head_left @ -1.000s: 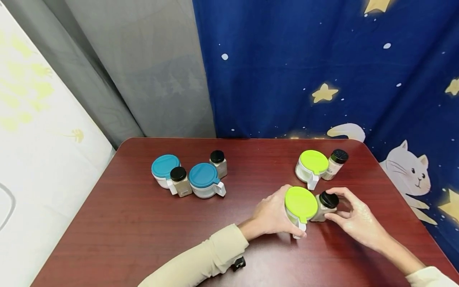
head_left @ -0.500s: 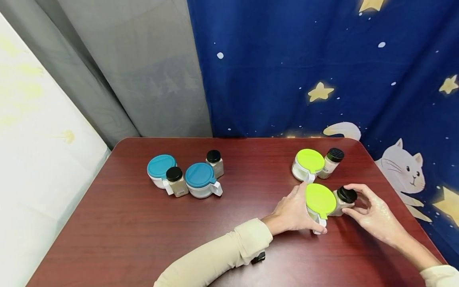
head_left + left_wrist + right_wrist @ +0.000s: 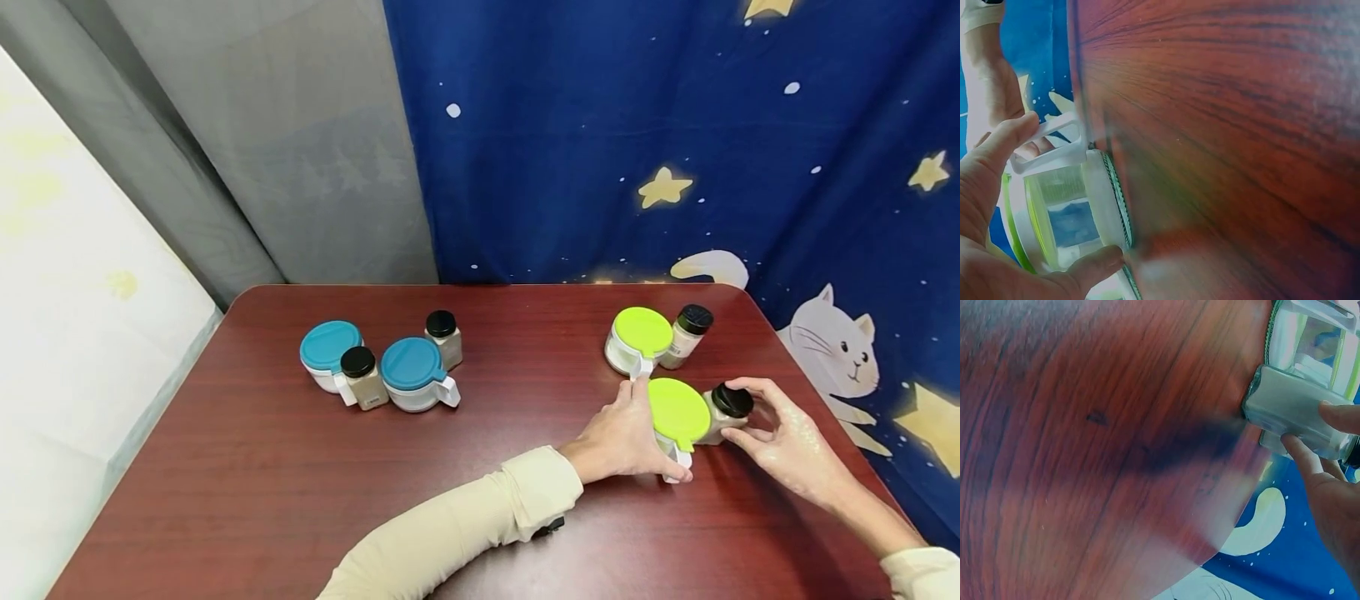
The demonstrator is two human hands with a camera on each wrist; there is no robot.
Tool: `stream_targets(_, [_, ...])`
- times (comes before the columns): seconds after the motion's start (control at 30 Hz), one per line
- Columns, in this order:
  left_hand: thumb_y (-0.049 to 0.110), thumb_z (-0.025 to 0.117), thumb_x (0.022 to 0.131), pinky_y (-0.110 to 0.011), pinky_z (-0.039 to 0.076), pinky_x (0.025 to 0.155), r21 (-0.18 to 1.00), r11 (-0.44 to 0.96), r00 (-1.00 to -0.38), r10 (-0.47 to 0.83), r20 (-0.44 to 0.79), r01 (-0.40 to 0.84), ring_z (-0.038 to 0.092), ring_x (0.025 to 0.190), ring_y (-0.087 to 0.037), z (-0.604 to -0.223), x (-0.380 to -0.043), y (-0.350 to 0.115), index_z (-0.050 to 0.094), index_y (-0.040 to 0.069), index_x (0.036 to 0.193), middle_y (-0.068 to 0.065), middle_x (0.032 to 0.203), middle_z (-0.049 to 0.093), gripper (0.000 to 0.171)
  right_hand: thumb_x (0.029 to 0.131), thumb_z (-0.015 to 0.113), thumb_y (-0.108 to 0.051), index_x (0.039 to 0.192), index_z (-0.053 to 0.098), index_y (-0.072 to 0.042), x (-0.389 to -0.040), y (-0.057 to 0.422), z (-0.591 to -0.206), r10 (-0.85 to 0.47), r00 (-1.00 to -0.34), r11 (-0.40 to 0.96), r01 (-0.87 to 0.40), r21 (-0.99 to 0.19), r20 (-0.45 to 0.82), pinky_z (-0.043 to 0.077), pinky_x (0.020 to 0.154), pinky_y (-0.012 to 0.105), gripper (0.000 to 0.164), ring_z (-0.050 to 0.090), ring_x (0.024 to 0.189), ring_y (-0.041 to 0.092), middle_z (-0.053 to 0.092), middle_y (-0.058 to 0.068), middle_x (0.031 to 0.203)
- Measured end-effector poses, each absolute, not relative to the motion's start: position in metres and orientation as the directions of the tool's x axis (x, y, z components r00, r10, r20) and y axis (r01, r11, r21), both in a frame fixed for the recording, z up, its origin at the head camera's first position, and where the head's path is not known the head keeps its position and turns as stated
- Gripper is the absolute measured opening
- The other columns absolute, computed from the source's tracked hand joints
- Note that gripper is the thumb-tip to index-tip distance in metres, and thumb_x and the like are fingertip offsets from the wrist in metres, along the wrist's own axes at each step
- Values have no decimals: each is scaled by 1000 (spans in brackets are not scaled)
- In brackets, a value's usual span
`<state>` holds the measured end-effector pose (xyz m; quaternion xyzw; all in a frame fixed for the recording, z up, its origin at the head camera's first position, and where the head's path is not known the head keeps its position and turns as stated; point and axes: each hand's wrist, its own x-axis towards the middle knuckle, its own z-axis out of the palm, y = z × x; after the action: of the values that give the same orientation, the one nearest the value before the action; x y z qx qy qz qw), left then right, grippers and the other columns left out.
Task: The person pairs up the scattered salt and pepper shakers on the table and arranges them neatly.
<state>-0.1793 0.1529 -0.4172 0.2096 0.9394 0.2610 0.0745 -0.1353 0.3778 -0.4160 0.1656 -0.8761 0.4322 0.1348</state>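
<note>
My left hand (image 3: 624, 435) grips a clear seasoning jar with a lime-green lid (image 3: 678, 412). In the left wrist view its thumb lies by the white handle (image 3: 1054, 153), and a fingertip presses the clear wall low down. My right hand (image 3: 795, 446) holds a square spice bottle with a black cap (image 3: 732, 401) between thumb and fingers. The bottle's pale contents show through its side (image 3: 1291, 403) in the right wrist view. Bottle and jar stand side by side, close together, near the table's right side.
Just behind stand another lime-lidded jar (image 3: 642, 332) and a black-capped shaker (image 3: 685, 337). At left are two blue-lidded jars, one farther left (image 3: 331, 347) and one nearer the middle (image 3: 412, 364), with black-capped bottles beside them, one in front (image 3: 365, 385) and one behind (image 3: 446, 343). Curtains (image 3: 525, 167) hang behind the table (image 3: 300, 492).
Both hands have moved right and slightly away across the table, carrying the lime-lidded jar and the spice bottle along together. The head view has shifted a little; the other containers have stayed put.
</note>
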Motion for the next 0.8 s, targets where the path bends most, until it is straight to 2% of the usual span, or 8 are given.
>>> stream_targets(0.33, [68,92,54,-21,52,75,499,785,-896,443,-38,367,65,93,-15,-418,-182,160,34,15,148,5,135,48,122,70,72,32,135,47,5,-137,383,-416,-166,-906,588,-408,-698,389,51,79,12,75,54,114,-7,51,-9,129])
stream_targets(0.47, [70,91,53,-24,53,77,525,779,-902,429,-48,342,65,98,-17,-417,-182,159,27,16,156,2,141,47,133,69,73,31,139,44,6,-139,384,-413,-171,-902,585,-416,-696,395,50,80,12,80,54,113,-8,52,-9,130])
stream_targets(0.6, [69,93,49,-28,54,77,592,745,-908,417,-52,308,64,96,-16,-419,-182,152,17,23,159,0,131,52,142,71,76,26,144,43,2,-137,384,-405,-172,-904,622,-408,-668,392,43,89,8,84,48,123,-8,49,-10,140])
stream_targets(0.7, [70,93,47,-31,54,76,601,740,-905,420,-63,301,64,96,-16,-420,-180,142,18,25,159,2,128,53,143,76,76,22,144,47,-1,-130,384,-397,-150,-908,640,-391,-661,391,37,94,6,77,43,129,-8,46,-9,147])
stream_targets(0.8, [71,92,48,-32,54,81,566,757,-897,437,-71,325,63,105,-17,-419,-179,130,23,19,159,2,136,51,140,80,72,22,143,50,0,-123,380,-386,-115,-899,636,-393,-664,423,38,95,7,70,44,130,-6,48,-4,148])
